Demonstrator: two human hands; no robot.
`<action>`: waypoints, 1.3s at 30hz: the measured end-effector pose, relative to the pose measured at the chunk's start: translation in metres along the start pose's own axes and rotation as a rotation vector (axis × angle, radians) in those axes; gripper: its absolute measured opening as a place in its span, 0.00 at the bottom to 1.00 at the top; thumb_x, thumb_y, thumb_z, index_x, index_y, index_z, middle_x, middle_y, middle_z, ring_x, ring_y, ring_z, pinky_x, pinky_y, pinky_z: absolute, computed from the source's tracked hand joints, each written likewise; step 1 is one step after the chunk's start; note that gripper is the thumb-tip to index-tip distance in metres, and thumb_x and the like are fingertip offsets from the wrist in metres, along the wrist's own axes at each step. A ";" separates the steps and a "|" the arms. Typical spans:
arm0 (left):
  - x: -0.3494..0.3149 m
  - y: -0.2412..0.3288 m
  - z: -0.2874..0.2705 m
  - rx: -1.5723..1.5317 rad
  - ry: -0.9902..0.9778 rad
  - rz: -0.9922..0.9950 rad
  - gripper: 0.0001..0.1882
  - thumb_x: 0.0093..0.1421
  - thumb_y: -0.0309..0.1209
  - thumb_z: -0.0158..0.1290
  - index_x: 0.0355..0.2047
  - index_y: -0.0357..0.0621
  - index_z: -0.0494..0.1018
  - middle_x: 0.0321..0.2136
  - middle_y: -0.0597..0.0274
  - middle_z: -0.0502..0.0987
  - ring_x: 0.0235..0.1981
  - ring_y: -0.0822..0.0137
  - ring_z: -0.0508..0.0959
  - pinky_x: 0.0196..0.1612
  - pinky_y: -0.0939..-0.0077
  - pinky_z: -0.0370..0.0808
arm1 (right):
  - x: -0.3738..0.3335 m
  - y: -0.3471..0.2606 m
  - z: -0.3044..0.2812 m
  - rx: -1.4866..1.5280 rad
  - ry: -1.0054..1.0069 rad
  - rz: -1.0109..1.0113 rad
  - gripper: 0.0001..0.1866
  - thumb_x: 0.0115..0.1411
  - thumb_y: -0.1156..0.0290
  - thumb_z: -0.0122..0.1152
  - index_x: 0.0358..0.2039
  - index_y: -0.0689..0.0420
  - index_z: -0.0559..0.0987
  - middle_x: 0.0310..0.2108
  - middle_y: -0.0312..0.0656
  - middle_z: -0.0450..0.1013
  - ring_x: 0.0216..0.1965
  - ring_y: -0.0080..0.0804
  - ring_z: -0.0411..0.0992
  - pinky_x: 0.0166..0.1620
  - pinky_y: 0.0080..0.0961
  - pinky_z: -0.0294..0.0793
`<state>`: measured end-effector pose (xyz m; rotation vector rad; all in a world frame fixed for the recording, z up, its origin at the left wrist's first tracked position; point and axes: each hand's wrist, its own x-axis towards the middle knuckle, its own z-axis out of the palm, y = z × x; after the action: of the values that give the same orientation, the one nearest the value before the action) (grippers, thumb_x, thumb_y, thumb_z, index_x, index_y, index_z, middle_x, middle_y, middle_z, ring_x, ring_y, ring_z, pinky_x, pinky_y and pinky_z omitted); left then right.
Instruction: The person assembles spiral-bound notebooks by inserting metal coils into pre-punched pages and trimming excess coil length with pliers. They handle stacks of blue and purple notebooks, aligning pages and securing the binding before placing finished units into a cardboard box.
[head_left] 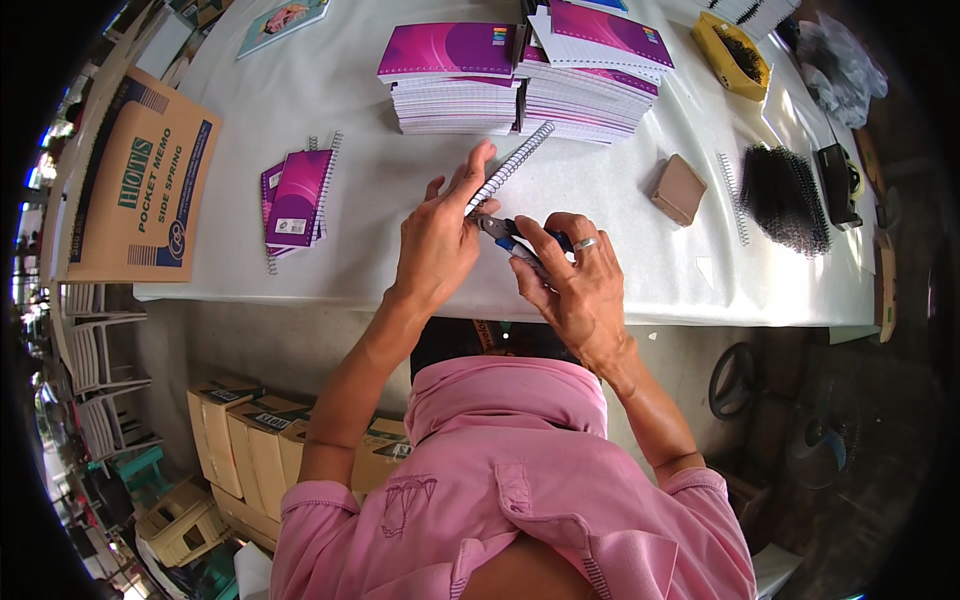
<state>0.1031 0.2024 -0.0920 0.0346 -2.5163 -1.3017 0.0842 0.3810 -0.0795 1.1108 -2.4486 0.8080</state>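
Note:
Over the front of the white-covered table, my left hand [437, 245] grips a small notebook, its wire spiral binding [512, 165] slanting up and away to the right. Pliers [507, 238] with blue and dark handles are in my right hand [575, 275], fingers wrapped round the grips. Their metal jaws meet the near end of the spiral, beside my left fingers. Most of the notebook's cover is hidden behind my left hand. A few purple spiral notebooks [300, 198] lie stacked to the left of my hands.
Purple-covered pads [450, 55] stand in tall piles at the back. A cardboard box [140, 185] sits at the left edge. Rightward are a brown block [680, 190], a heap of black spiral wires [783, 200], a yellow container [732, 58] and a tape dispenser [838, 187].

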 end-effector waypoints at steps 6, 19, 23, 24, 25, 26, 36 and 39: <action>-0.001 0.005 -0.003 0.097 0.045 -0.047 0.40 0.53 0.11 0.46 0.66 0.52 0.55 0.50 0.62 0.78 0.39 0.65 0.83 0.62 0.54 0.65 | 0.006 -0.002 -0.005 -0.013 0.038 -0.024 0.25 0.52 0.63 0.69 0.51 0.51 0.77 0.41 0.40 0.68 0.38 0.32 0.68 0.38 0.31 0.65; -0.007 0.006 -0.011 0.300 0.148 0.110 0.37 0.56 0.19 0.54 0.66 0.53 0.59 0.47 0.60 0.79 0.53 0.56 0.76 0.61 0.51 0.64 | 0.032 0.019 -0.031 1.115 -0.600 0.531 0.20 0.70 0.61 0.49 0.45 0.68 0.76 0.30 0.40 0.73 0.30 0.22 0.71 0.31 0.23 0.71; -0.012 -0.004 -0.047 0.308 0.168 0.122 0.34 0.56 0.26 0.59 0.64 0.51 0.63 0.57 0.62 0.73 0.57 0.54 0.73 0.61 0.53 0.64 | 0.037 0.045 -0.036 0.635 -0.370 0.317 0.13 0.67 0.70 0.52 0.44 0.67 0.77 0.31 0.45 0.73 0.27 0.29 0.68 0.35 0.25 0.71; -0.013 -0.018 -0.067 0.224 0.165 0.104 0.34 0.56 0.26 0.60 0.63 0.50 0.63 0.57 0.62 0.73 0.58 0.57 0.73 0.61 0.55 0.65 | 0.044 0.052 -0.036 0.425 -0.379 0.339 0.12 0.65 0.71 0.56 0.45 0.63 0.78 0.33 0.46 0.75 0.29 0.34 0.71 0.37 0.28 0.72; -0.013 -0.030 -0.086 0.138 0.161 0.089 0.34 0.55 0.26 0.60 0.63 0.48 0.64 0.58 0.61 0.73 0.59 0.59 0.72 0.62 0.56 0.65 | 0.042 0.068 -0.027 0.099 -0.377 0.176 0.13 0.62 0.68 0.61 0.46 0.59 0.78 0.42 0.47 0.75 0.38 0.41 0.73 0.42 0.33 0.72; -0.010 -0.032 -0.107 -0.212 0.113 0.057 0.32 0.57 0.30 0.60 0.62 0.45 0.66 0.59 0.62 0.72 0.62 0.64 0.69 0.63 0.62 0.64 | 0.041 0.071 -0.014 -0.024 -0.266 0.041 0.15 0.60 0.69 0.63 0.47 0.59 0.78 0.46 0.48 0.73 0.44 0.44 0.72 0.46 0.35 0.71; 0.015 -0.112 -0.221 -0.669 0.052 0.114 0.33 0.64 0.38 0.52 0.67 0.46 0.56 0.64 0.53 0.63 0.68 0.52 0.57 0.69 0.58 0.52 | 0.142 -0.071 0.109 1.095 -0.141 0.058 0.14 0.56 0.77 0.64 0.44 0.57 0.81 0.48 0.42 0.77 0.47 0.32 0.75 0.52 0.29 0.72; 0.003 -0.165 -0.244 -0.370 0.219 -0.303 0.35 0.66 0.37 0.52 0.69 0.45 0.51 0.66 0.51 0.59 0.67 0.61 0.59 0.67 0.69 0.55 | 0.140 -0.090 0.160 0.636 0.102 -0.404 0.11 0.56 0.77 0.63 0.40 0.53 0.82 0.45 0.44 0.77 0.46 0.37 0.75 0.46 0.30 0.75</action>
<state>0.1492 -0.0881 -0.0912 0.4640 -2.1116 -1.7556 0.0527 0.1535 -0.1017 1.6520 -1.8154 1.5010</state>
